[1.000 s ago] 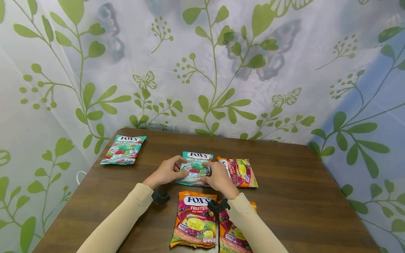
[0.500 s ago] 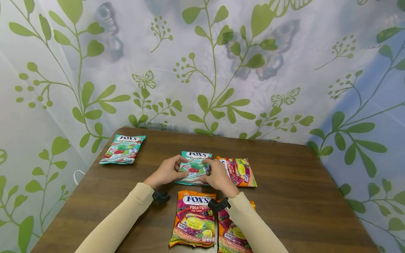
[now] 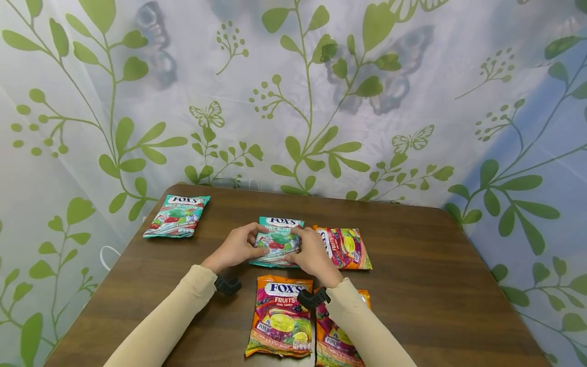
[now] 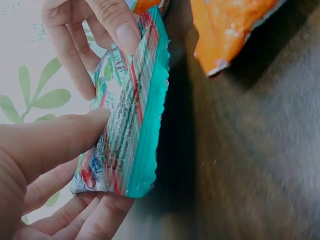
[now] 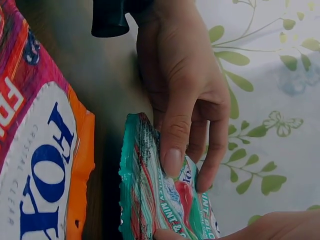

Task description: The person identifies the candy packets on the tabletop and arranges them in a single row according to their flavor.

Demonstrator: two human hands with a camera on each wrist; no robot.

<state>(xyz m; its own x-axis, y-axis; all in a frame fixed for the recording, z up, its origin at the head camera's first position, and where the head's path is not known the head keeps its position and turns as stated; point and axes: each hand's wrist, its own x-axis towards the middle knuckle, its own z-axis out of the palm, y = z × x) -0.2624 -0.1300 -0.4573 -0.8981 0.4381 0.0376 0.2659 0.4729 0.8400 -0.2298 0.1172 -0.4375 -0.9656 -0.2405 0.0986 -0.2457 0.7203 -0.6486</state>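
Observation:
A teal mint candy bag (image 3: pixel 276 240) is held at the middle of the brown table (image 3: pixel 422 265) by both hands. My left hand (image 3: pixel 251 244) grips its left side, thumb on top and fingers beneath. My right hand (image 3: pixel 297 245) pinches its right side. In the left wrist view the bag (image 4: pixel 130 125) stands tilted on edge above the wood, my left thumb (image 4: pixel 60 140) pressing its face. The right wrist view shows the same bag (image 5: pixel 150 200) with the left hand (image 5: pixel 185 95) curled over it.
A second teal bag (image 3: pixel 177 216) lies at the far left corner. An orange fruit candy bag (image 3: pixel 347 248) lies just right of the hands. Two more fruit bags (image 3: pixel 281 316) (image 3: pixel 334 342) lie near the front edge. A leaf-print curtain (image 3: pixel 293 102) surrounds the table.
Both hands have closed in on the teal bag and shifted slightly left. Its near edge has lifted off the table. The other bags have not moved.

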